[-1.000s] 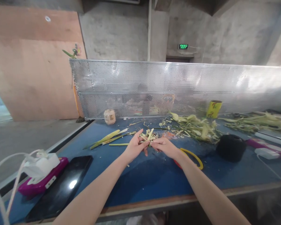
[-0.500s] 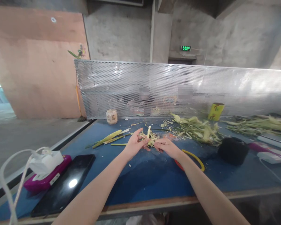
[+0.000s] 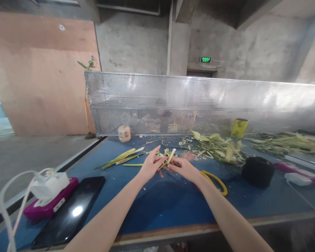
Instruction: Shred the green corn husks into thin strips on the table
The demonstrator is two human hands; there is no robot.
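Observation:
Over the middle of the blue table, my left hand [image 3: 150,167] and my right hand [image 3: 184,168] are close together, fingertips nearly meeting. Between them a pale green strip of corn husk [image 3: 171,156] sticks up, pinched by the fingers of both hands. My left index finger points up and away from the strip. The lower end of the strip is hidden by the fingers. Pale husk shreds lie just behind the hands. To the left are long yellow-green husk leaves [image 3: 120,158] and a thin stalk [image 3: 132,165].
A husk pile [image 3: 217,148], yellow can [image 3: 239,128] and black yarn roll [image 3: 257,172] are at right. A yellow hoop [image 3: 222,185] lies by my right forearm. At left are a phone [image 3: 70,210], purple power strip [image 3: 51,208] and twine roll [image 3: 124,133]. Perforated metal panel [image 3: 136,101] stands behind.
The upright husk strip now leans to the right, and my right hand has moved slightly left, closer to my left hand. The camera view has shifted a little.

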